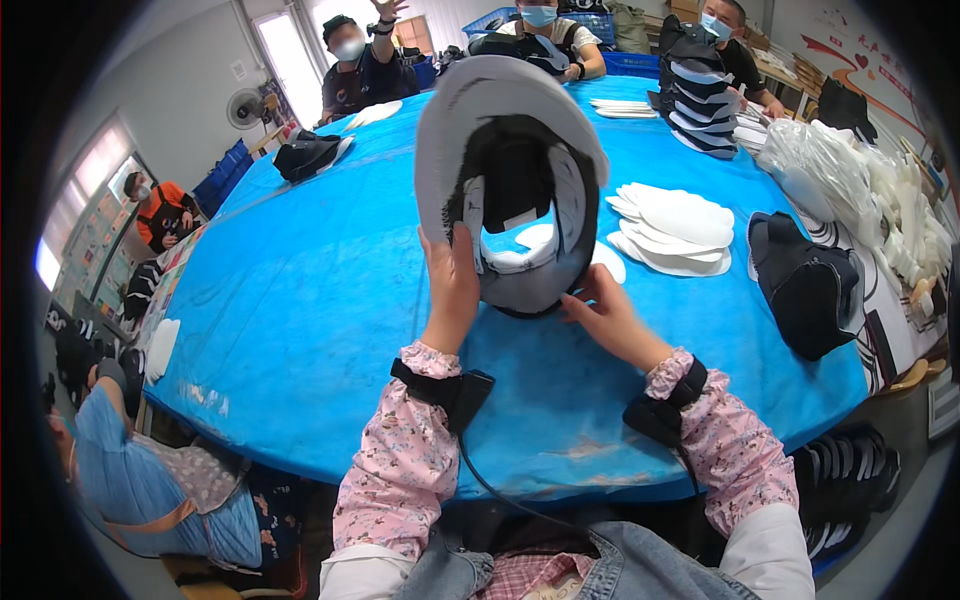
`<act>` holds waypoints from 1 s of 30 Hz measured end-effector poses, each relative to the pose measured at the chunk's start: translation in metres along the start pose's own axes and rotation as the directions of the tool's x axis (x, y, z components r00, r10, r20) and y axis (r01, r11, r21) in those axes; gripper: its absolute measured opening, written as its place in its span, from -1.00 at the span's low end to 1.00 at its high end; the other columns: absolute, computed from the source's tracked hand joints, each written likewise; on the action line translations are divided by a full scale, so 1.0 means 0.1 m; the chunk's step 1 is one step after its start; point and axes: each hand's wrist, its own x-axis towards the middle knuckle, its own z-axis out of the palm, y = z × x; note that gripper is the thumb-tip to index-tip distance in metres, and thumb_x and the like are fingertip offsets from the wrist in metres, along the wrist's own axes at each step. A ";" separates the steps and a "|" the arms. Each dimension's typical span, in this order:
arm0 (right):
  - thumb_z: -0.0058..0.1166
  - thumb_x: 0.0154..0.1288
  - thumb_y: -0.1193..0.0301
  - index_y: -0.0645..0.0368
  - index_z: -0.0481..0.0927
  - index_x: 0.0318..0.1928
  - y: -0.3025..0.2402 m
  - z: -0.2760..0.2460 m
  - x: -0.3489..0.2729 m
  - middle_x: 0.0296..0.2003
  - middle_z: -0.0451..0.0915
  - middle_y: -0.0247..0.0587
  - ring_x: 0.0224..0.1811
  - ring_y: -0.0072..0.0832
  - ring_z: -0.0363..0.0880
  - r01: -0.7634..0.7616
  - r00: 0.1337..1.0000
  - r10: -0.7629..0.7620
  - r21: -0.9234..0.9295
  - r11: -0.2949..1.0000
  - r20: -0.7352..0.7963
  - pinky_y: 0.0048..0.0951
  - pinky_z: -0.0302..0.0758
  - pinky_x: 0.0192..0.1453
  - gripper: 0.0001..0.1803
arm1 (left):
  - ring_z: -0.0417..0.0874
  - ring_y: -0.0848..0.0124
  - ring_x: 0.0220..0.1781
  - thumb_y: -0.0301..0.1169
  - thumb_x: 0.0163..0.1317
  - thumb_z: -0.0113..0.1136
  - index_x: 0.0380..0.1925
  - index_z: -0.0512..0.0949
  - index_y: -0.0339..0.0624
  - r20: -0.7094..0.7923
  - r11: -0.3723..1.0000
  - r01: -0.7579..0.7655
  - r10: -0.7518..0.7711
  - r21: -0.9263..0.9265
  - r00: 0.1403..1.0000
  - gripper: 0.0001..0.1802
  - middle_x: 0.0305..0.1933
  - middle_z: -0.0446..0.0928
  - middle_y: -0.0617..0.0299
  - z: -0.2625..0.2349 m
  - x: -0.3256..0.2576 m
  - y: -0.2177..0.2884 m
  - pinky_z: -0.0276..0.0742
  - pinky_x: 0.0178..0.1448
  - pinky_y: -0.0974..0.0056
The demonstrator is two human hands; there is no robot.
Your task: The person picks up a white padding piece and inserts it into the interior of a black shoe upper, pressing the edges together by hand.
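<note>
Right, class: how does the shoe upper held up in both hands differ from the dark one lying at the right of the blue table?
The held shoe upper is raised off the blue table; the lying upper rests on it. The held one faces the camera with its opening and grey sole edge; the lying one shows only its dark outside. The left hand and right hand grip only the first. Both are dark.

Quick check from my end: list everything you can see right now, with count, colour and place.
Shoe upper: one, black and grey with a white insole inside, held up over the table centre.
Insole stack: one pile, white, right of the shoe upper.
Dark shoe uppers: a few, black, at the table's right edge.
Tall stack of uppers: one, black and white, far right.
Table: one, blue cover.
Co-workers: several, seated around the table.
Left hand: grips the shoe upper's lower left edge.
Right hand: touches its lower right edge.
</note>
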 end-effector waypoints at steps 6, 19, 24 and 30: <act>0.08 0.23 0.30 0.28 0.57 -0.30 -0.99 -0.22 -0.14 -0.37 0.60 -0.22 -0.36 -0.56 0.57 -0.213 0.751 0.260 -0.150 0.965 0.606 -0.51 0.47 -0.24 -0.75 | 0.32 0.06 -0.08 -0.14 0.35 -0.16 -0.06 0.36 -0.39 -0.074 0.999 -0.023 0.026 0.029 0.997 -0.53 -0.14 0.32 -0.09 0.01 0.04 0.14 0.21 0.10 0.15; 0.18 0.13 0.52 0.41 0.61 -0.19 -1.81 0.27 -0.47 -0.31 0.47 -0.03 -0.44 -0.45 0.48 0.286 0.413 -0.875 0.875 0.390 0.254 -0.59 0.37 -0.44 -0.76 | 0.41 0.36 -0.06 -0.19 0.33 -0.05 0.01 0.36 -0.31 -0.065 0.991 0.058 -0.067 -0.122 0.996 -0.58 -0.07 0.40 0.10 -0.01 0.01 0.10 0.31 0.04 0.31; 0.21 0.09 0.53 0.39 0.63 -0.24 -1.81 0.24 -0.50 -0.37 0.49 -0.08 -0.49 -0.45 0.47 0.324 0.462 -0.860 0.862 0.390 0.215 -0.59 0.36 -0.49 -0.79 | 0.42 0.36 -0.07 -0.20 0.35 -0.09 0.04 0.35 -0.33 -0.083 0.988 0.055 -0.068 -0.142 0.994 -0.57 -0.01 0.43 0.07 -0.04 0.02 0.05 0.31 0.06 0.31; 0.24 0.06 0.55 0.37 0.63 -0.31 -1.85 0.28 -0.58 -0.39 0.49 -0.10 -0.48 -0.47 0.47 0.434 0.530 -0.843 0.825 0.362 0.091 -0.59 0.36 -0.47 -0.83 | 0.46 0.32 -0.28 -0.14 0.35 -0.10 -0.15 0.45 -0.40 0.058 0.981 0.189 -0.192 0.054 0.980 -0.55 -0.27 0.53 0.03 -0.15 0.00 0.10 0.37 -0.15 0.30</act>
